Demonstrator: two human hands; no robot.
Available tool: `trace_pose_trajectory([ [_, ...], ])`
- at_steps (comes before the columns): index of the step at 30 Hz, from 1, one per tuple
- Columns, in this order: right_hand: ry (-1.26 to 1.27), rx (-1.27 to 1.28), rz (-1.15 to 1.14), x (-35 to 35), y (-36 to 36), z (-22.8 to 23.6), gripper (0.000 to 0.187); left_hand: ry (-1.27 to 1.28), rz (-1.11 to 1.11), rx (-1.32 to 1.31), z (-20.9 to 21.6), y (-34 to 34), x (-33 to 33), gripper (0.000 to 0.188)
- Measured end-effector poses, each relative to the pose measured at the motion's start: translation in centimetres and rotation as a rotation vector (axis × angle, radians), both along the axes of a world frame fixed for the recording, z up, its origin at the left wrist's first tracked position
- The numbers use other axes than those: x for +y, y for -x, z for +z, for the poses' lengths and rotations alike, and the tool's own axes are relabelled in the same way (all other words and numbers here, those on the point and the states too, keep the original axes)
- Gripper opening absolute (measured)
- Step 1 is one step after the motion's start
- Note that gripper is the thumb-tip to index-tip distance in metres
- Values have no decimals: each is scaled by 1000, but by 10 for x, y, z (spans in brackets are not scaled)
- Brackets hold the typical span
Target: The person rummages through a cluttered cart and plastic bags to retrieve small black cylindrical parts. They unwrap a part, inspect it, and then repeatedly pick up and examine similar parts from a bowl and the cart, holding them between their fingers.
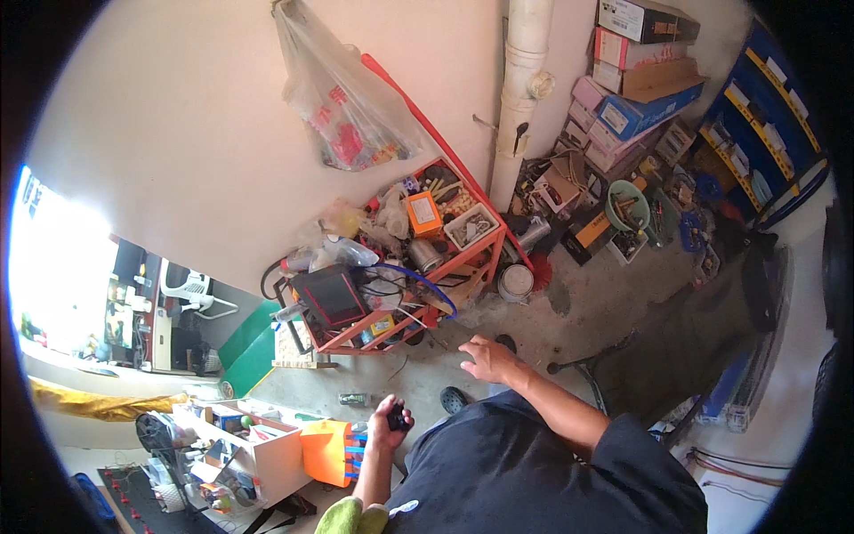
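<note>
My left hand (384, 436) is closed around a small black object (399, 416), whose kind I cannot make out. It is low in front of my body, near a green can (353, 400) on the floor. My right hand (492, 360) is empty, its fingers apart and reaching forward over the floor. Ahead of it stands a red metal rack (463, 263) packed with odds and ends. On the rack are an orange box (424, 214), a white tray (471, 228) of small parts, a dark flat case (330, 295) with red edges and a blue hose (445, 296).
A white pipe (516, 116) runs up the wall beside a hanging plastic bag (342, 111). Stacked boxes (636, 111), a green basin (628, 205) and a paint can (515, 283) are at right. A cluttered white cabinet (277, 461) with an orange bag (326, 452) stands lower left.
</note>
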State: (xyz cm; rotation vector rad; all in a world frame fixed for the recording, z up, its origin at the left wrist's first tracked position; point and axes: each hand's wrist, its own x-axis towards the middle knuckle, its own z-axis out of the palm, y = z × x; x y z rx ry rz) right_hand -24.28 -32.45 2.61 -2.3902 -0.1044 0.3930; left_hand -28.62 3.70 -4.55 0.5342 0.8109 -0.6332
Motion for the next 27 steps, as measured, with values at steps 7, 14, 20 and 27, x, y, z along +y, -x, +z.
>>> trace_pose_trajectory([
  [7, 21, 80, -170, -125, 15, -31, 48, -112, -220, -241, 54, -115, -142, 11],
  [14, 102, 287, -231, -298, 47, -64, 43, -269, -517, -282, 44, -175, -342, 9],
  [20, 92, 358, -396, -433, 45, -73, 45, -299, -538, -218, 54, -225, -442, 14],
  [27, 54, 297, -781, -511, 53, -82, 48, -253, -338, -125, 28, -359, -445, 10],
])
